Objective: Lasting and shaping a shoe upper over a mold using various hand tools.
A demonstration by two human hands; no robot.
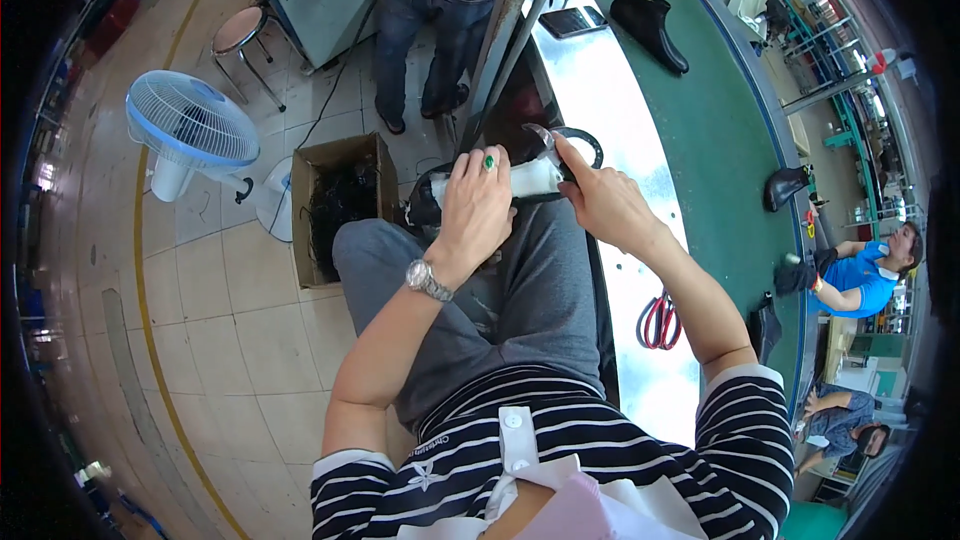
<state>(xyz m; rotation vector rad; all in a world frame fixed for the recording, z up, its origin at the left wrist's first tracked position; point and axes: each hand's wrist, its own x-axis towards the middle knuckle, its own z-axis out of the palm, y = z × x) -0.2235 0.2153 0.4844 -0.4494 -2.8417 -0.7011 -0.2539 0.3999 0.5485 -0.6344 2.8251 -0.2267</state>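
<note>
A black boot (424, 204) with a white part (535, 179) showing lies across my lap. My left hand (478, 202), with a green ring and a wristwatch, is closed over it, fingers wrapped round its middle. At the other end my right hand (612, 202) is closed, index finger stretched along the edge and thumb beneath. What sits in its grip is mostly hidden. Beside that index fingertip a curved, shiny pale piece (540, 136) sticks up. A black loop (598, 145) curves out past the right hand.
A cardboard box (308, 240) of black scraps stands left of my knee, with a fan (192, 128) beyond. At my right are a metal bench (610, 100) bearing red-handled scissors (659, 322) and a phone (573, 22), then a green conveyor (715, 155) with black boots (648, 25). Other people are near.
</note>
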